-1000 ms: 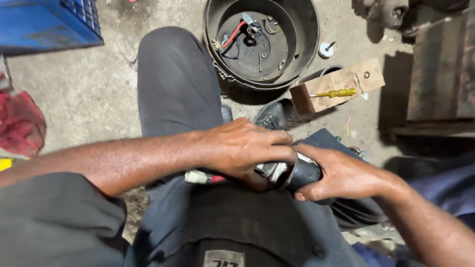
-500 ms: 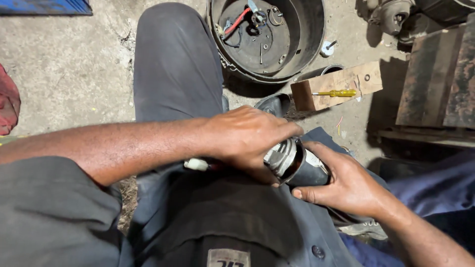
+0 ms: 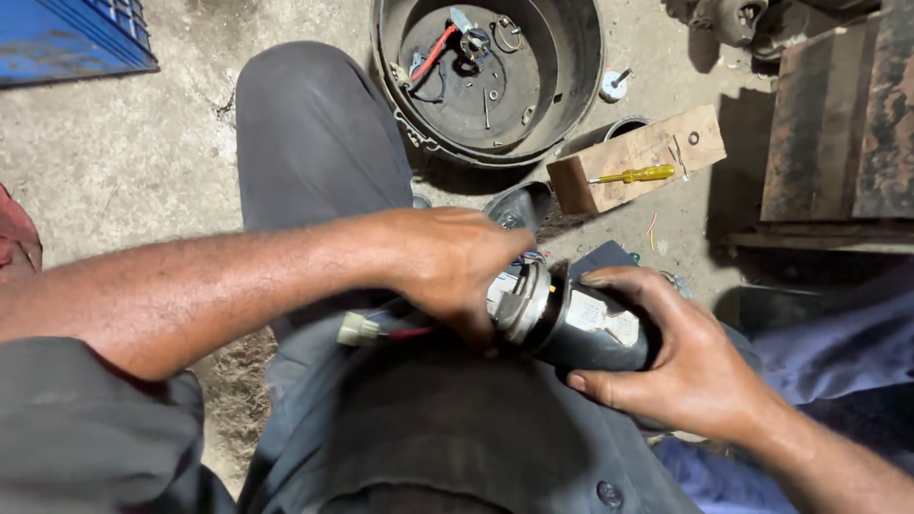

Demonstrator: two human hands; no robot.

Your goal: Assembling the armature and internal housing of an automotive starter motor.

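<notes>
Over the lap of the seated person, both hands are working on a dark cylindrical motor part [image 3: 595,333]. The right hand [image 3: 690,366] is gripping the black body of it from the side, fingers curled around it and the thumb lying on top. The left hand [image 3: 452,262] is covering the metal end [image 3: 522,303] of the same part; its fingers are bent closed over that end, but what exactly they are pinching is hidden, maybe a thin wire. A white plug with red wires [image 3: 367,330] is hanging out from under the left hand, just beside the wrist, and is lying on the grey trousers [image 3: 314,143].

Further away, on the concrete floor [image 3: 124,162], a round black housing [image 3: 486,76] is standing open, with a red cable and small parts inside. Near it, to the right, a wooden block [image 3: 633,157] is carrying a yellow screwdriver [image 3: 640,174]. A blue crate [image 3: 71,38] is sitting in the far left corner, well apart from the hands.
</notes>
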